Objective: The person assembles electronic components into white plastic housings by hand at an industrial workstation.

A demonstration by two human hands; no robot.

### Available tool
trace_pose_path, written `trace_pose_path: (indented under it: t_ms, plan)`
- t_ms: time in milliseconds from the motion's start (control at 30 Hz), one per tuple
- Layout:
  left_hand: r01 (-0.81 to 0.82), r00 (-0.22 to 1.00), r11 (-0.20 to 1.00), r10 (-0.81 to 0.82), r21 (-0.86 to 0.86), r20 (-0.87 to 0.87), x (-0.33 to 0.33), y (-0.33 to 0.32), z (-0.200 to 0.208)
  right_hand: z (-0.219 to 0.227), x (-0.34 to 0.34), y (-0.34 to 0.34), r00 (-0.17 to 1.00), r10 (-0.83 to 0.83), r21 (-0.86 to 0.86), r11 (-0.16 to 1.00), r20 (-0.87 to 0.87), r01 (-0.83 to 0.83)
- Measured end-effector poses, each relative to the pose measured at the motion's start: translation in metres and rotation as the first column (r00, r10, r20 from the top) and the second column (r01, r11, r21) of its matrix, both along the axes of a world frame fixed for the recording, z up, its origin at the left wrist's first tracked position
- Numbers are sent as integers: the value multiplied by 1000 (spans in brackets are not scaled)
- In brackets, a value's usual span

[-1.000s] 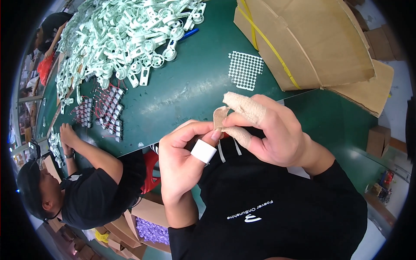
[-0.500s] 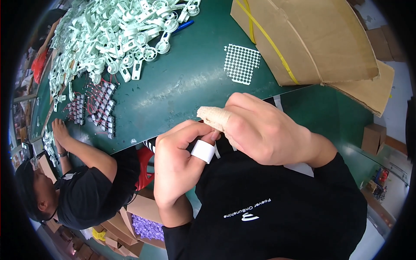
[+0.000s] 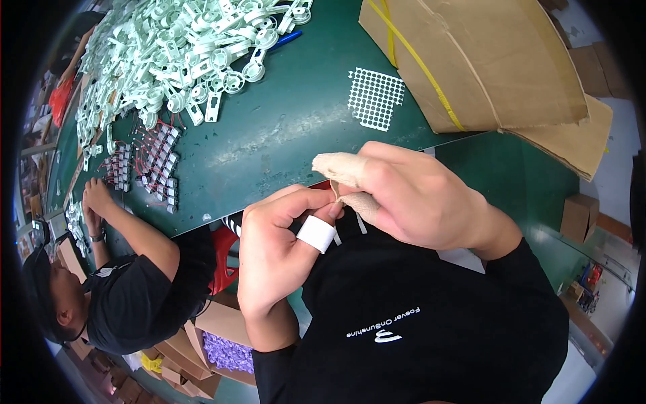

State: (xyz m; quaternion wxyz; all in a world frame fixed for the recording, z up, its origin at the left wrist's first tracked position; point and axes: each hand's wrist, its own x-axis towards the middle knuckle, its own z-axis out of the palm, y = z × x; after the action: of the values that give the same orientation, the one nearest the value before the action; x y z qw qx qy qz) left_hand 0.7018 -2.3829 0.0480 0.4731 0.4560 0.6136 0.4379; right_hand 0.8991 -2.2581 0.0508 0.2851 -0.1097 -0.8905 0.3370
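Note:
My left hand [image 3: 276,246] pinches a thin beige strip [image 3: 336,192] between its thumb and bent forefinger; a white band [image 3: 316,234] circles that thumb. My right hand [image 3: 427,202] is close beside it, its forefinger stretched out in a beige wrap [image 3: 340,168] and its thumb, also wrapped in beige, held apart below. The strip bridges the small gap between the hands. It seems to join the right hand's wrapping, though the exact join is too small to make out. The right hand's other fingers curl out of sight.
Across the green table [image 3: 269,148] lie a heap of pale green plastic parts [image 3: 182,54], small wired components [image 3: 158,168], a blue pen [image 3: 286,40] and a white perforated sheet [image 3: 377,99]. A large cardboard box [image 3: 484,60] stands at right. A co-worker [image 3: 128,296] sits at left.
The right forefinger has lifted away from the right thumb, opening a gap where the beige strip now shows. My left hand has hardly moved. The co-worker's hands have shifted slightly.

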Motion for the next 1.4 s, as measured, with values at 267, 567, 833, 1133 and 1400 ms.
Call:
trace_pose_path:
  t_ms: [267, 567, 833, 1133, 1400]
  plan:
    - [73, 988, 997, -73, -9, -135, -5, 4, 13, 5, -6, -1, 996, 57, 67, 996, 62, -62]
    - [24, 1000, 999, -24, -22, -18, -3, 1, 9, -18, -10, 6, 995, 18, -5, 1000, -99, -18]
    - [-1, 987, 995, 18, -101, 159, -16, -6, 3, -18, 1, 17, 989, -87, -164, 984, -115, 68]
    - [-399, 875, 915, 398, 54, -276, -7, 22, -50, -35, 0, 6, 980, -187, -682, 726, -70, 90]
    - [-230, 970, 964, 216, 136, 109, 1, 23, -35, -58, -10, 11, 967, -253, -764, 630, -35, 137]
